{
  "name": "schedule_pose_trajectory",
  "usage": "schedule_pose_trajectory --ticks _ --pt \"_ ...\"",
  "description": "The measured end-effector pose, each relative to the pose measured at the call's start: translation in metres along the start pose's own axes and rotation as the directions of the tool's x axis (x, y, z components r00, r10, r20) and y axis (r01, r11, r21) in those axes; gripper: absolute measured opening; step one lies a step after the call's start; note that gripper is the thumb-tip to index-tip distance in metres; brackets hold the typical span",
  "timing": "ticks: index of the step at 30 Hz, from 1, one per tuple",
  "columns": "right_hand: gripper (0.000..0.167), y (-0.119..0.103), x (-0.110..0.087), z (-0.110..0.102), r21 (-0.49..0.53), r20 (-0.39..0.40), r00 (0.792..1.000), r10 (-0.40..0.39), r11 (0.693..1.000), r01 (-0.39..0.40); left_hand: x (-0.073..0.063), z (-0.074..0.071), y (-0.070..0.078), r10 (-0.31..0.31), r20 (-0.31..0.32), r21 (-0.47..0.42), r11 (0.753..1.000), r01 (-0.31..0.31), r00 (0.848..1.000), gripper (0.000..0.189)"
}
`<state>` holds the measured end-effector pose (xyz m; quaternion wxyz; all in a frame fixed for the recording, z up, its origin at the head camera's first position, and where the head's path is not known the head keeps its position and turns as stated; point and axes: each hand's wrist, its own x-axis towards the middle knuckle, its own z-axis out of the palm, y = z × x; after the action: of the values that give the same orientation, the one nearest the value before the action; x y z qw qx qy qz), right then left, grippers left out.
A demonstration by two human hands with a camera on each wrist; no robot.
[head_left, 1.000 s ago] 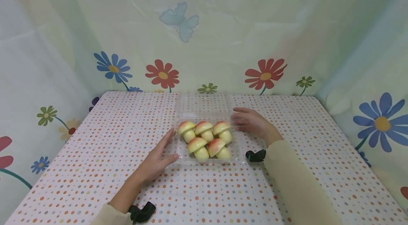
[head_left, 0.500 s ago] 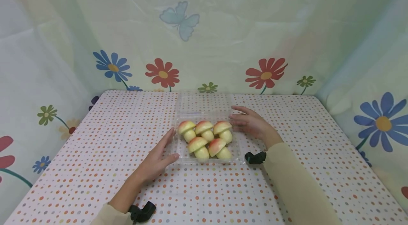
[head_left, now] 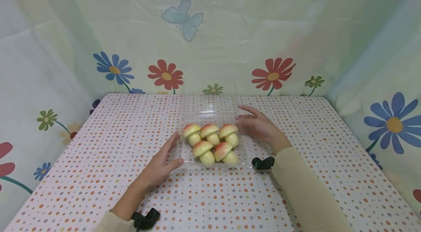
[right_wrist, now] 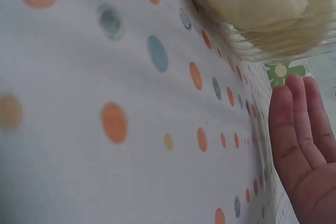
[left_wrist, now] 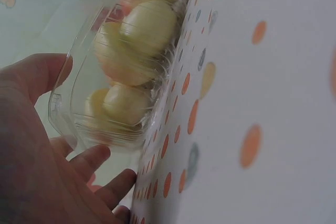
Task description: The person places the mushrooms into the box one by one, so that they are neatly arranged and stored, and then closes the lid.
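A clear plastic clamshell box (head_left: 244, 151) lies in the middle of the table, its transparent lid (head_left: 208, 106) folded back toward the wall. Inside sit several yellow mushroom-shaped pieces (head_left: 206, 157) with reddish caps, in two rows. My left hand (head_left: 160, 166) is spread along the box's left side; in the left wrist view its thumb (left_wrist: 52, 72) is at the rim and the other fingers lie below. At the box's right side, near the hinge, is my right hand (head_left: 261, 128). The right wrist view shows its fingers (right_wrist: 283, 114) extended beside the box wall, holding nothing.
A white cloth with coloured dots (head_left: 197, 202) covers the table. Behind it hangs a curtain (head_left: 230, 42) printed with flowers and a butterfly. A black wrist mount (head_left: 146, 219) sits by the left wrist, another black mount (head_left: 263, 163) by the right.
My right hand has moved slightly left and away from me, closer to the hinge side of the lid. My left hand, the box and the mushroom-shaped pieces stay nearly in place.
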<state>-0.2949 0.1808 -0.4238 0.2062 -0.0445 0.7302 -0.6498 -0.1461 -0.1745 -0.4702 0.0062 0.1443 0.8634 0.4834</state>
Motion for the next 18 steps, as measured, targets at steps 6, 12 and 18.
schedule_pose_trajectory --ticks 6,12,18 --pt "0.074 -0.0046 -0.0029 0.0024 -0.036 -0.046 0.997 -0.058 0.998 0.056 0.0002 0.0005 0.0005 -0.001 -0.004 0.000 1.000 0.001 1.000 0.085" --pt "0.067 -0.0069 -0.0051 0.0046 -0.154 -0.073 0.988 -0.136 0.980 0.123 0.0000 0.0005 0.0008 0.000 -0.003 -0.003 1.000 0.000 1.000 0.084" --pt "0.063 -0.0097 -0.0075 0.0085 -0.220 -0.106 0.979 -0.175 0.964 0.148 -0.0004 0.0008 0.0014 0.004 -0.002 -0.007 1.000 -0.004 1.000 0.084"
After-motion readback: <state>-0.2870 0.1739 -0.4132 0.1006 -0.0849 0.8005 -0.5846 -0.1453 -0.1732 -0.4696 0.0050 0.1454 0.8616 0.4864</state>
